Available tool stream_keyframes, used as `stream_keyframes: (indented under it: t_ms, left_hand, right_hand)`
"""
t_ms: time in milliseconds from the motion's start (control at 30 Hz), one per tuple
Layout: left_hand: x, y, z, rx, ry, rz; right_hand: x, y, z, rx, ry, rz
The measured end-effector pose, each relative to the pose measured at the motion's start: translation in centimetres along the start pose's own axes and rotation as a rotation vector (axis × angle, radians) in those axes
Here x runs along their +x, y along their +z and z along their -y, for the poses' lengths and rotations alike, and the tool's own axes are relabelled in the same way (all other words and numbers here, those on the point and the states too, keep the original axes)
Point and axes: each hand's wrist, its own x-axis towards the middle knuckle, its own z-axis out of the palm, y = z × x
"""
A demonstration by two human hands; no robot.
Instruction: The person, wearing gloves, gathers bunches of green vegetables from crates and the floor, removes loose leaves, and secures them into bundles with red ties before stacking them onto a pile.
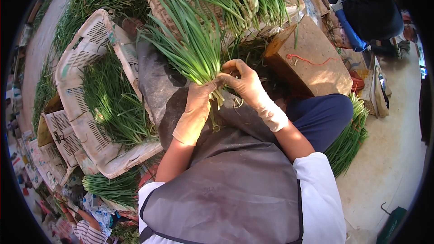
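Observation:
A bunch of long green garlic chives point(200, 54) is in my gloved left hand point(195, 108), which is closed around the pale stem ends. The leaves fan out away from me, and the cut ends poke out below my fingers. My right hand point(245, 84), also gloved, is at the right side of the bunch. Its thumb touches the bunch beside my left thumb, and its index finger is bent above. Whether a stem is pinched there is hidden. A dark apron point(223, 183) covers my lap under both hands.
More chives point(251, 0) lie on an upturned pale plastic crate point(157, 5) ahead. To the left, a white slotted crate point(73, 91) holds chives. A wooden box point(312, 54) with a red string stands right. Tied chives point(349, 139) lie by my knee. Other people sit nearby.

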Motion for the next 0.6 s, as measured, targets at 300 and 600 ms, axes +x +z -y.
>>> stream_keyframes:
  t_ms: [300,600]
  left_hand:
    - [0.1,-0.8,0.5,-0.219,-0.116,0.027]
    - [-0.2,0.3,0.0,-0.255,-0.129,-0.075]
  right_hand:
    - [1.4,0.0,-1.9,0.664,0.208,0.201]
    - [0.9,0.9,-0.9,-0.172,-0.143,-0.036]
